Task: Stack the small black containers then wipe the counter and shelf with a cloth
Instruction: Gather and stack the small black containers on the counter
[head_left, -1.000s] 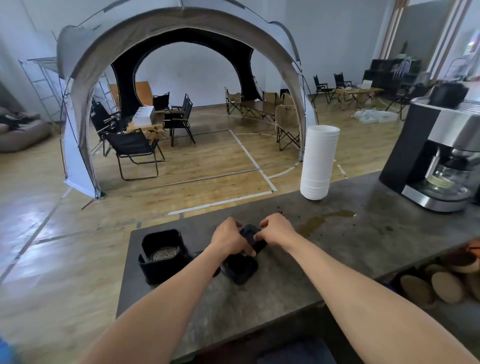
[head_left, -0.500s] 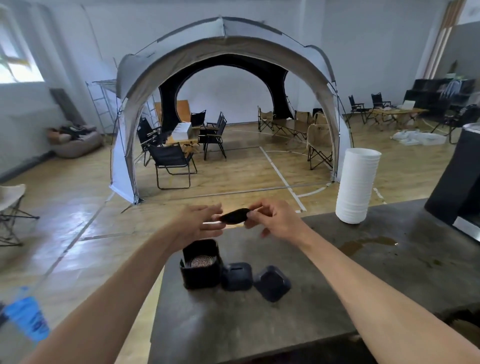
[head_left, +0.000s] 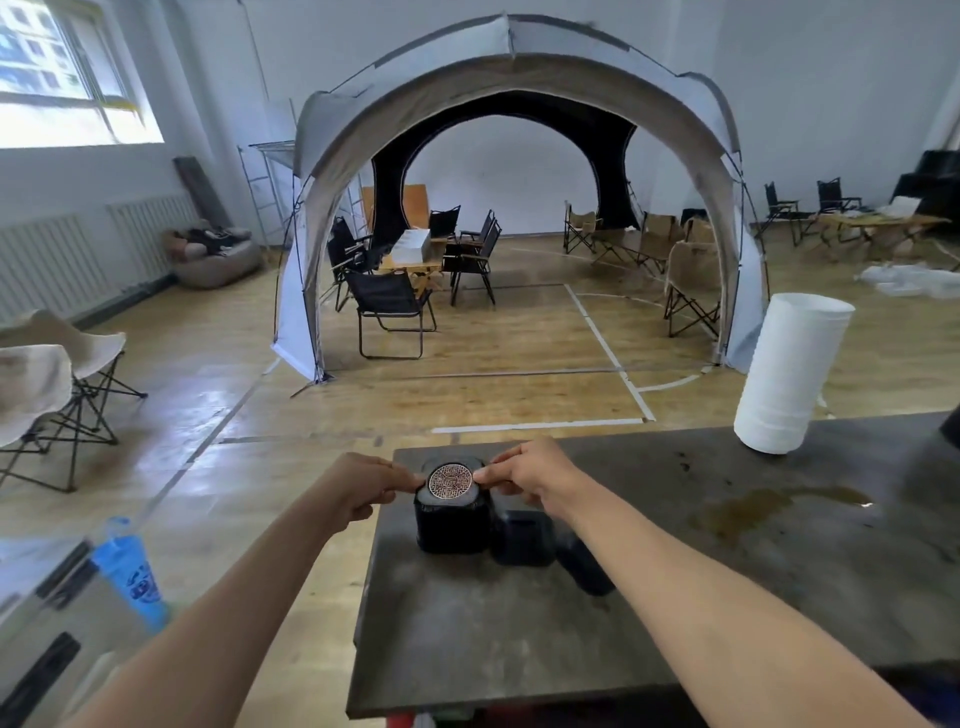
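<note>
right now both hands work at the top of the tallest black container (head_left: 451, 525), near the counter (head_left: 519, 639) left edge: the left hand (head_left: 358, 488) and right hand (head_left: 524, 470) each pinch the rim of a flat patterned lid (head_left: 450, 481) sitting on it. two more small black containers (head_left: 522, 538) sit just beside, one partly hidden under the right forearm. if the lid seats crooked, anything stacked on it would likely tilt; a nudge could tip the stack off the edge. a brown spill (head_left: 753, 512) awaits wiping; no cloth is in view.
</note>
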